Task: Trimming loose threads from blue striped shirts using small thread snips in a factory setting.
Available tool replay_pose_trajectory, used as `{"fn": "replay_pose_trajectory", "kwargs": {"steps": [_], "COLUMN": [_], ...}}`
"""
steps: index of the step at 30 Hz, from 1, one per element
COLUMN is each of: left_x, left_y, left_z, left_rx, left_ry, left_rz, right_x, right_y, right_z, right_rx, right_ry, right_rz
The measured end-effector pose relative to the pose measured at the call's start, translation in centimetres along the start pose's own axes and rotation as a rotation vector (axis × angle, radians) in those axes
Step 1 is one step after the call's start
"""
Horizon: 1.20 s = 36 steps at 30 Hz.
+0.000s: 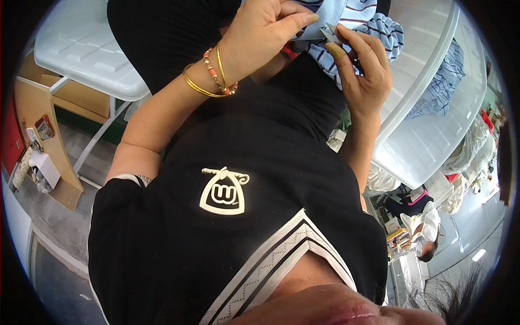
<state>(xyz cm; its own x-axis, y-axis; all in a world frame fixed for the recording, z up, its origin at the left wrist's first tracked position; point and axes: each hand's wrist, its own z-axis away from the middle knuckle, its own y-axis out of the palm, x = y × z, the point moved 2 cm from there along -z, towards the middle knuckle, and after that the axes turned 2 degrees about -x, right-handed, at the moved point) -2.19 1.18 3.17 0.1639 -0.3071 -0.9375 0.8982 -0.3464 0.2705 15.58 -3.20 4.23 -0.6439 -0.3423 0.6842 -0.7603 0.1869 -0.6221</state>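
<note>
A light-blue garment with dark stripes (pixel 355 11) lies bunched over my dark-trousered lap at the top of the head view. My left hand (pixel 262 27) pinches its plain light-blue band (pixel 329 16) between thumb and fingers. Gold bangles and a beaded bracelet circle that wrist. Close beside it, my right hand (pixel 364 67) is closed around small thread snips (pixel 329 33). Two pointed metal tips stick out between thumb and forefinger, right at the band; the rest of the tool is hidden in the palm.
To the right stands a white plastic surface with a raised rim (pixel 417 135), with a crumpled blue cloth (pixel 447 81) beyond it. A white seat (pixel 89 54) and a wooden board (pixel 49 130) holding small items are on the left. Another person (pixel 428 233) is far right.
</note>
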Motion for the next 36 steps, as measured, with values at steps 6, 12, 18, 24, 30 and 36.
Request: {"fn": "replay_pose_trajectory", "kwargs": {"steps": [6,12,18,24,30,36], "left_x": [0.2,-2.8,-0.9,-0.8,-1.5,-0.8], "left_y": [-0.1,0.1,0.8,1.0,1.0,0.8], "left_z": [0.0,0.6,0.4,0.4,0.6,0.4], "left_rx": [0.005,0.078,-0.049,-0.037,-0.04,-0.046], "left_ry": [0.026,-0.103,0.001,0.027,0.022,0.084], "left_rz": [0.009,0.145,0.046,0.032,-0.003,-0.075], "right_x": [0.0,0.6,1.0,1.1,1.1,1.1], "right_y": [-0.2,-0.5,-0.6,-0.8,-0.7,-0.8], "right_z": [0.0,0.0,-0.3,-0.2,-0.1,-0.3], "right_rx": [-0.013,-0.017,-0.047,-0.048,-0.062,-0.047], "right_ry": [-0.054,-0.025,-0.016,0.019,0.006,-0.02], "right_rz": [0.068,0.094,0.08,0.052,0.076,0.095]}}
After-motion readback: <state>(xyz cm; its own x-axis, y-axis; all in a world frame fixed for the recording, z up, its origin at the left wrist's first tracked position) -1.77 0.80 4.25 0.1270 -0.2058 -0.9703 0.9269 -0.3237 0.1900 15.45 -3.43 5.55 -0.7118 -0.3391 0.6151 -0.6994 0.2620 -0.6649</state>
